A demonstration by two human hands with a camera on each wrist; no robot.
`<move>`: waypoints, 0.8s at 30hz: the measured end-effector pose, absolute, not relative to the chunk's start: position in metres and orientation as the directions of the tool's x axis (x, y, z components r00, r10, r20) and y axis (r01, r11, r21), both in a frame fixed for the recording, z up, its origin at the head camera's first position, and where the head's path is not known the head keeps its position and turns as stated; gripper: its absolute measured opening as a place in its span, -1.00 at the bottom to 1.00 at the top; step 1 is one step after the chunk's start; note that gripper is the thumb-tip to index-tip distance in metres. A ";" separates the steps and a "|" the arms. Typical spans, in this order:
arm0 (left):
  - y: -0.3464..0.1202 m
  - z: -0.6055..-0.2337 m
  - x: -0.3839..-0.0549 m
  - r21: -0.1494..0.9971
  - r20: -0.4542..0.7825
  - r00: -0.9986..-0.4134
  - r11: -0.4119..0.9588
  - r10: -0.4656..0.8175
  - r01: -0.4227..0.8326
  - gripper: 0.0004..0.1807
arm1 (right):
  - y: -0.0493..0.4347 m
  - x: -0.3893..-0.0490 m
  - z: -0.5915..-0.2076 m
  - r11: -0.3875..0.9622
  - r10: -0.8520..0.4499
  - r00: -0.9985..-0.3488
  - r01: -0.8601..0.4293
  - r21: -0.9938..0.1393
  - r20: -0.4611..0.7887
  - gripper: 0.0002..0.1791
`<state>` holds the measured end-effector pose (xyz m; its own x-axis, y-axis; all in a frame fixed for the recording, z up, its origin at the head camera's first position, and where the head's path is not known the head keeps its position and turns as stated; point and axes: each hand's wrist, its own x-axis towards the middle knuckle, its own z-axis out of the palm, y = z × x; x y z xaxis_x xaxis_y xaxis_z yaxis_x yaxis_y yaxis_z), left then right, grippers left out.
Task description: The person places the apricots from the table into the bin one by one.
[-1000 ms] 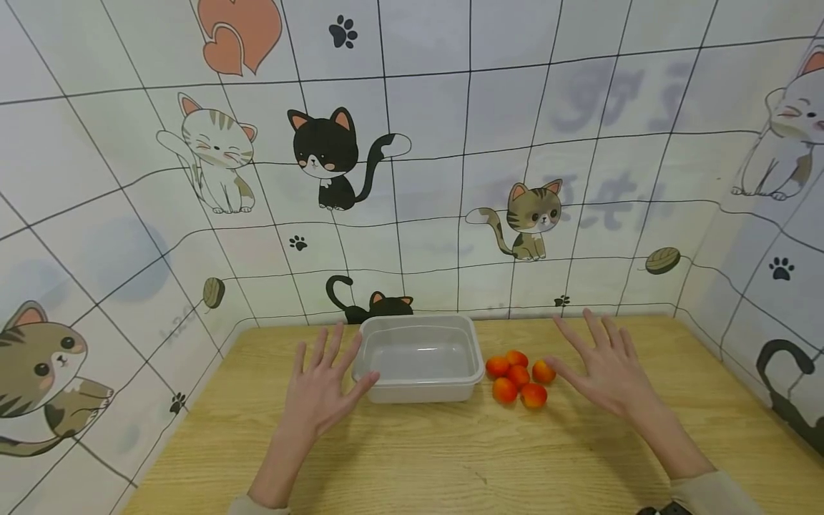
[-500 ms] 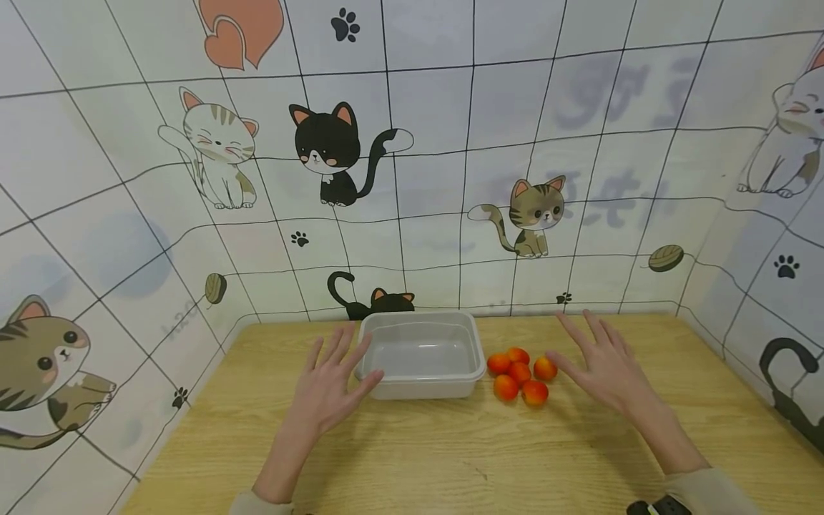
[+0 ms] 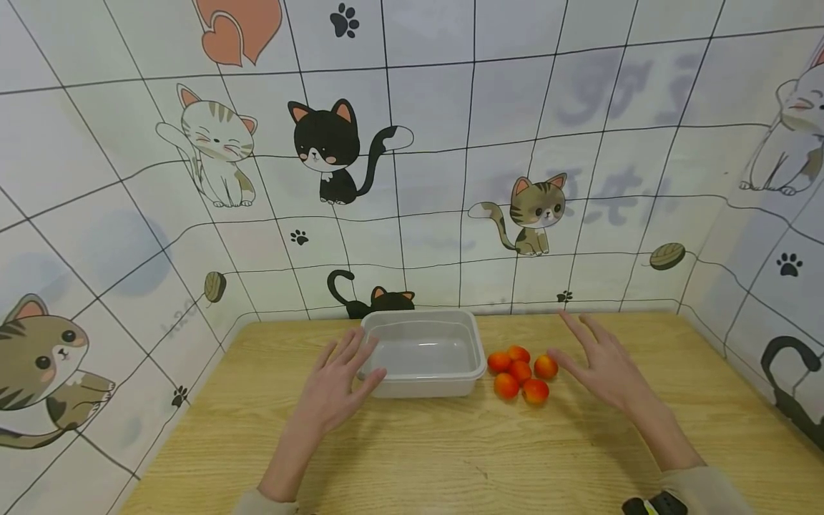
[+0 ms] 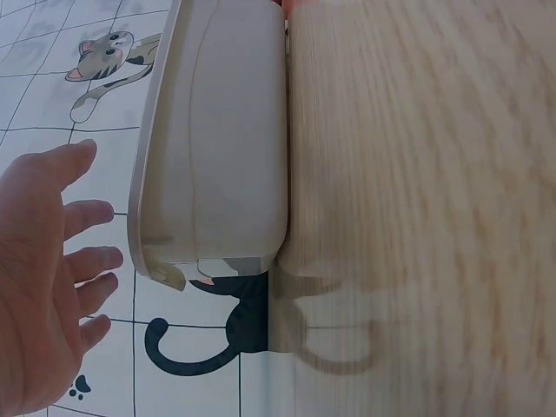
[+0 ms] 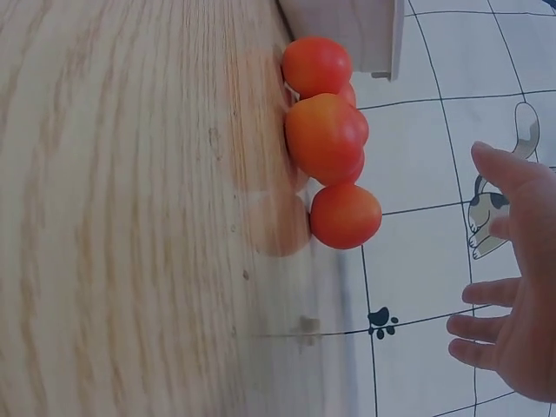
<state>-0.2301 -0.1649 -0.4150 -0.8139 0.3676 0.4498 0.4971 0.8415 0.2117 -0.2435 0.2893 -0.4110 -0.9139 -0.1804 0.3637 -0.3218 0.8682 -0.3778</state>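
A white rectangular plastic container point(image 3: 421, 388) stands near the back edge of the table, and its inside shows bare. To its right lie several round orange-red fruits point(image 3: 536, 391) like small tomatoes, clustered close together. My left hand point(image 3: 331, 390) hovers by the container's left side, its fingers spread and overlapping the rim in the head view. In the left wrist view a gap shows between that hand point(image 4: 39, 278) and the container. My right hand point(image 3: 605, 368) hovers just right of the fruits, its thumb near the rightmost one. Both hands hold nothing.
The wooden table point(image 3: 412, 458) carries the container and fruits. Behind and beside it rises a wall covering point(image 3: 425, 179) with a grid and cartoon cats. A dark watch-like band point(image 3: 655, 504) sits by the right sleeve.
My left hand has drifted slightly right, towards the container. My right hand stays almost in place. The whole view has shifted a little; the container and fruits lie as before.
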 end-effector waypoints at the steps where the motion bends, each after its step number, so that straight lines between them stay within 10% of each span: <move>1: -0.164 -0.415 -0.230 0.221 0.450 -0.813 0.837 0.368 0.501 -0.32 | 0.289 -0.244 -0.412 0.864 -0.181 -0.913 -0.325 -0.384 0.365 -0.12; 24: -0.151 -0.425 -0.235 0.384 0.479 -0.779 0.701 0.405 0.601 -0.47 | 0.293 -0.257 -0.437 0.740 -0.203 -0.915 -0.377 -0.557 0.349 -0.26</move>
<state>-0.2354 -0.1508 -0.4248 -0.7787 0.4048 0.4792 0.6008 0.7010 0.3841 -0.2567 0.2929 -0.4371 -0.9149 -0.2032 0.3488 -0.3769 0.7397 -0.5575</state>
